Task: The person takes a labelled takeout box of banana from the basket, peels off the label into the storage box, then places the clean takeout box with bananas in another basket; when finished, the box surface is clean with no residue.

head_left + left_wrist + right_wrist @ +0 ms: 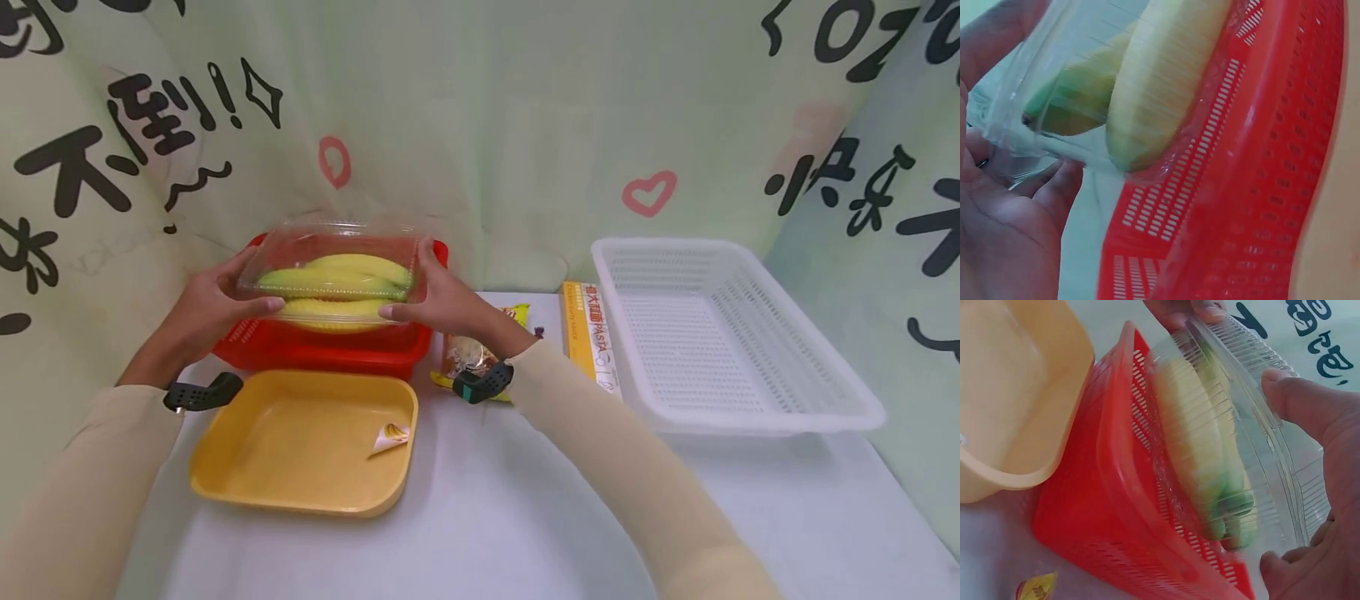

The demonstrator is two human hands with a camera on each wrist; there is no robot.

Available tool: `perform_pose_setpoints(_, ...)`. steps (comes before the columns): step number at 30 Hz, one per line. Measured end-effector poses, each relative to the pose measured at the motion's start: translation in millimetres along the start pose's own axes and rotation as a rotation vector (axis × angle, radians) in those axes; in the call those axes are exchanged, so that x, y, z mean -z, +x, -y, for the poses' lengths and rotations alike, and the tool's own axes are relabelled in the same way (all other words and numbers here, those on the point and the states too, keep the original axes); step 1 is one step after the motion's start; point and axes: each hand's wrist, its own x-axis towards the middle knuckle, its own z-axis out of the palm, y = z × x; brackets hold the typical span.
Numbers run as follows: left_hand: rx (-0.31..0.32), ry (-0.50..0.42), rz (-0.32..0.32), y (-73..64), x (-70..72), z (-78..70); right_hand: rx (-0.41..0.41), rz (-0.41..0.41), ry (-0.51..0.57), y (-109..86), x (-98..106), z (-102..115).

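Both hands hold a clear plastic clamshell box (pixel 337 237) of yellow-green bananas (pixel 333 283) over the red basket (pixel 322 350). My left hand (pixel 206 312) grips the box's left end, thumb on the near side. At the opposite end my right hand (pixel 450 296) does likewise; in the right wrist view its thumb (pixel 1300 400) presses the clear rim. The box is tilted and its lid looks closed. In the left wrist view, banana tips (pixel 1141 131) show through the plastic beside the basket's slotted wall (pixel 1204 187). Part of the basket's inside is hidden.
In front of the red basket stands a yellow tub (pixel 285 442), a small banana-picture paper (pixel 391 437) inside it. Behind the right forearm lie a snack bag (pixel 465 354) and a pasta box (pixel 588 329). A white basket (pixel 697 333) stands to the right. Printed curtains (pixel 480 125) enclose the table.
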Motion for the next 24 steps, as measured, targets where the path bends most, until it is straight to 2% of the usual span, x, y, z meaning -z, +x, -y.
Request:
perform_pose_setpoints(8, 0.014, 0.021, 0.016, 2.1, 0.1, 14.7, -0.095, 0.028, -0.03, 5.3, -14.4, -7.4)
perform_pose_setpoints(15, 0.042, 0.082, 0.054, 4.4, -2.9, 18.3, -0.118, 0.048, -0.035, 6.1, -19.3, -19.1)
perform_pose_setpoints(19, 0.059, 0.115, 0.084, 5.9, -2.8, 20.9, -0.131, 0.033, -0.104, 5.6, -23.7, -20.7)
perform_pose_setpoints(24, 0.097, 0.175, 0.112, 6.7, -2.3, 27.3, -0.105, 0.019, -0.232, 7.8, -29.1, -19.7)
